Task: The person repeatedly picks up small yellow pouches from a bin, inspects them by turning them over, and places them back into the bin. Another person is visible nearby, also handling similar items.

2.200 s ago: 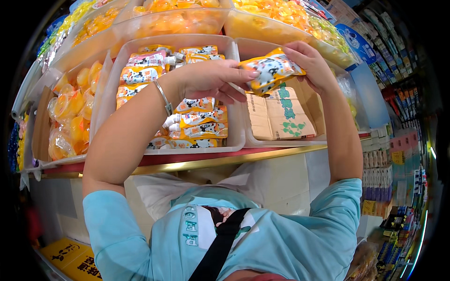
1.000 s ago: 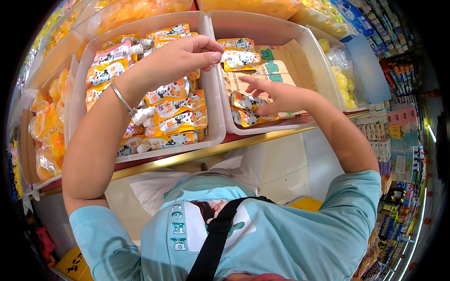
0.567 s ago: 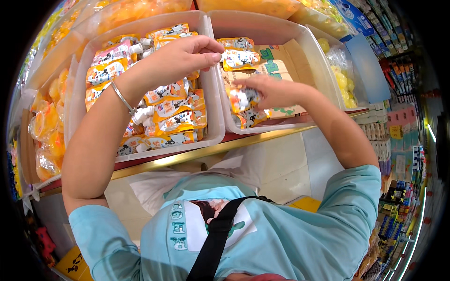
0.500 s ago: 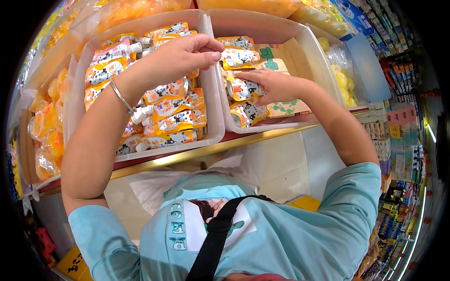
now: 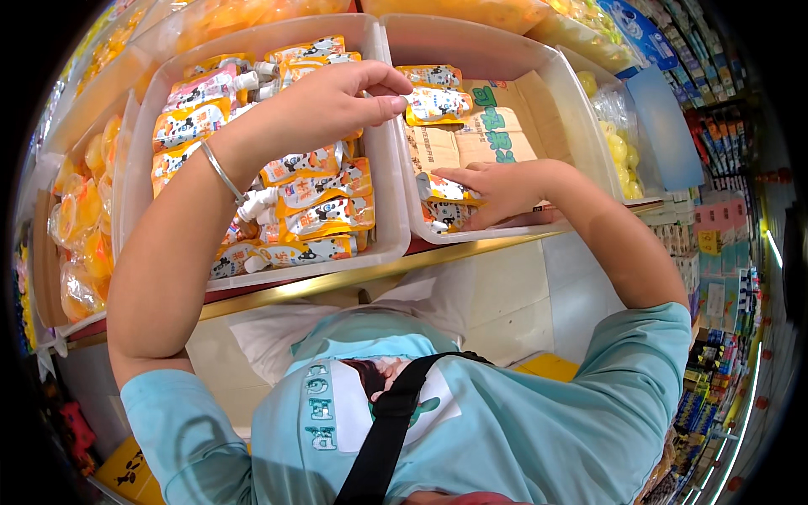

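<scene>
My left hand (image 5: 358, 99) reaches over the left bin to the divide between two bins. Its fingers are curled, thumb and fingertips by the left end of an orange-and-white spouted pouch (image 5: 438, 105); whether they grip its spout is hidden. In the right bin (image 5: 602, 164), my right hand (image 5: 513, 192) spreads its fingers over another pouch (image 5: 450, 188) near the front wall, thumb lower down. One more pouch (image 5: 444, 215) lies partly covered beneath it. Brown cardboard (image 5: 459, 145) with green print lines this bin. Rows of similar spouted pouches (image 5: 324, 220) fill the left bin (image 5: 389, 189).
Bags of round orange items (image 5: 84, 227) stand at the left, yellow ones (image 5: 624, 160) at the right beside a blue panel (image 5: 665, 126). A gold edge strip (image 5: 337, 280) runs along the display front. Packed shelves (image 5: 715, 379) line the far right.
My right hand has moved nearer to me, and the pouches under it have shifted to the front wall, baring more cardboard. My left hand stays nearly in place.
</scene>
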Available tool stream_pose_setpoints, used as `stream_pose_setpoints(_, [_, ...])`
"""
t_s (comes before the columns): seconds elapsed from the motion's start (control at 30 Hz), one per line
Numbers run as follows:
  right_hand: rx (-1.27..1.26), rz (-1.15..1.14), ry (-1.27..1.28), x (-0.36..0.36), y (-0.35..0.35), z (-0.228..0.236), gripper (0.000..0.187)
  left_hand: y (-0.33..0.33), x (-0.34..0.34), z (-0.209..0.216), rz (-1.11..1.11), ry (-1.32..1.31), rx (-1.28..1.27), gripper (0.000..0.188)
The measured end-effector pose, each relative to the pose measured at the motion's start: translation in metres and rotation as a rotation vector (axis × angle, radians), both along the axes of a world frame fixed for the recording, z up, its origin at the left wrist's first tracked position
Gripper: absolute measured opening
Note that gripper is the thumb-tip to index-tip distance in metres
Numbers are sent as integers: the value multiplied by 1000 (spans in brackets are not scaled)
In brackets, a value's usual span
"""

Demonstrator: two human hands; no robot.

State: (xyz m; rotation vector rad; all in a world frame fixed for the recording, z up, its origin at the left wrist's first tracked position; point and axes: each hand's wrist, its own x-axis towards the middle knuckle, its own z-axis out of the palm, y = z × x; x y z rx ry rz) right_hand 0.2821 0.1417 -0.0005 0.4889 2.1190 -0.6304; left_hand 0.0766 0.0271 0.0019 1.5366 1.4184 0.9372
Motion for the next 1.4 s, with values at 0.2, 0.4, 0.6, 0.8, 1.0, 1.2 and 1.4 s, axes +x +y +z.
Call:
stream_pose_setpoints(0.2, [121,-13,281,5,26,-12,69,1,0,0,7,39,14,31])
stream_pose_setpoints(0.4, [-262,-174,418,4,31,-26,58,0,1,0,7,40,11,31])
stream_pose_setpoints(0.6, [-3,-44,259,-1,31,-23,46,0,1,0,18,35,3,31])
stream_pose_setpoints(0.8, [611,233,741,-50,73,-25,48,5,-5,1,83,39,48,30])
stream_pose_setpoints(1.0, [499,295,549,-109,72,-25,67,7,-10,-2,119,8,80,29])
stream_pose_setpoints(1.2, [634,314,433,-112,57,-7,43,7,-10,-4,121,6,86,28])
stream_pose_setpoints(1.4, [229,-256,731,-82,83,22,27,9,-10,-6,114,50,116,27])
